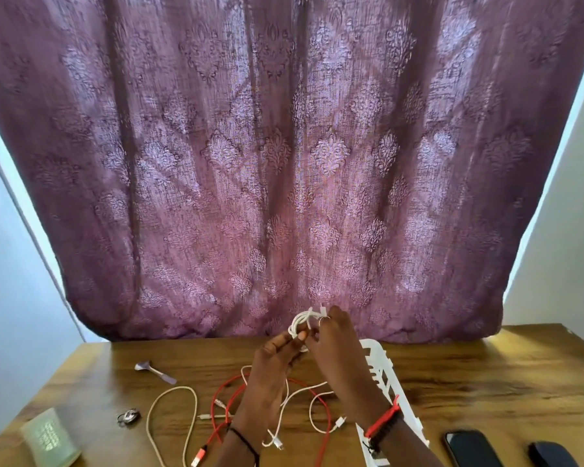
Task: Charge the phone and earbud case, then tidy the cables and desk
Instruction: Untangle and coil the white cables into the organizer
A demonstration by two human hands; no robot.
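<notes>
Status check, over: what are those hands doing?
Left hand, right hand pinch coiled white cable, held above desk. Red cable, loose white cables tangled beneath. Phone lies aside.

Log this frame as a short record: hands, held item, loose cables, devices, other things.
hands: left hand and right hand raised over the desk
held: white cable coil, gripped by both hands
loose cables: red cable and cream cable on desk
devices: phone at near right edge
other: white tray beside right arm; green pouch near left

Patterned purple curtain (284, 163); pale green pouch (49, 438).
</notes>
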